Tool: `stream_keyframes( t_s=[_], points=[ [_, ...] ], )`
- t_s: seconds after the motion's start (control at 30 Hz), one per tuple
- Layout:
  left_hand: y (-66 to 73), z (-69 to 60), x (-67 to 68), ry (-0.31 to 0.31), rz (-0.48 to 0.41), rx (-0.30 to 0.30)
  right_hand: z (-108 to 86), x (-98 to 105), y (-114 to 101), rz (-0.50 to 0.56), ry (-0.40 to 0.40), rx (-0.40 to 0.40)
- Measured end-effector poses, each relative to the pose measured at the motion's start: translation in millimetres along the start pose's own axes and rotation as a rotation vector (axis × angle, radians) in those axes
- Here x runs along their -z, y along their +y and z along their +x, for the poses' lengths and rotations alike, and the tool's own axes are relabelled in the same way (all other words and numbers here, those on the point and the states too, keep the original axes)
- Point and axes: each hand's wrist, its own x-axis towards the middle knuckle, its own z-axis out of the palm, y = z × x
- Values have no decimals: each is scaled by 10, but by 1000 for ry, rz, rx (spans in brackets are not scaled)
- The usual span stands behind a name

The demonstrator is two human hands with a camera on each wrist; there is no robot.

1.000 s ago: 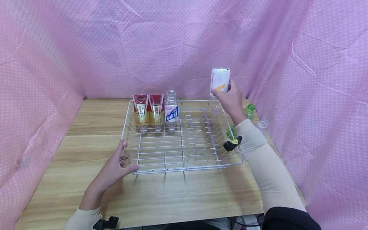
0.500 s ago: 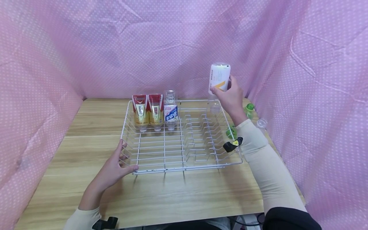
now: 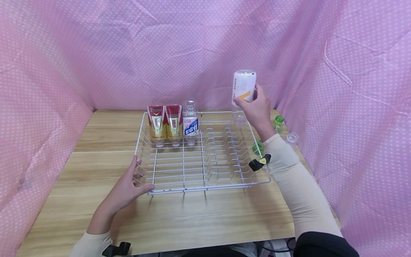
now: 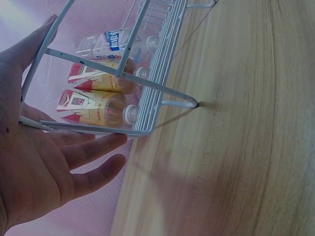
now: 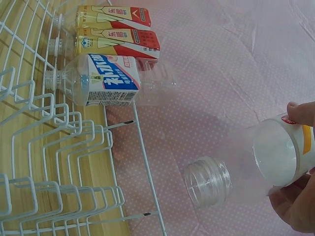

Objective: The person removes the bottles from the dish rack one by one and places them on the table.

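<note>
while the left hand (image 3: 126, 189), loosely spread, rests against the wire rack (image 3: 205, 188), the right hand (image 3: 258, 110) grips a white-labelled bottle (image 3: 244, 84), mouth down, not yet set in; three bottles (image 3: 174, 125) already stand inverted inside, leftward of it; a green-capped bottle (image 3: 278, 121) is outside, rightward.

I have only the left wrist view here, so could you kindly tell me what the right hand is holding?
Observer: In the head view, the right hand grips a clear bottle with a white label.
Operator: Thank you; could you say whether it has its cap on?
Observer: It does not: the right wrist view shows a bare screw thread on its neck.
Operator: And may I ask whether any bottle sits outside the rack?
Observer: Yes, the head view shows a bottle with a green top beyond the right side of the rack.
</note>
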Motion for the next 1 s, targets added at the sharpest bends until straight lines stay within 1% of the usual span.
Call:
stream_keyframes(
  t_s=[0.2,0.4,0.57,0.67,0.87,0.93,1.0],
  points=[
    [19,-7,15,-3,20,6,-49,14,-55,20,-18,-3],
    [2,-15,11,-8,38,10,-118,10,-97,62,-42,-20],
    [-14,-9,12,-6,52,-11,-192,9,-140,128,-86,-31],
    [-20,-4,14,-4,55,-19,-244,8,-165,146,-108,-18],
    [0,-1,29,-7,67,-18,-342,-7,-170,110,-130,21],
    [25,-3,41,-8,83,-19,-368,-12,-164,86,-139,26],
    [61,-8,54,-8,125,-21,-390,-17,-157,68,-146,34]
  ],
)
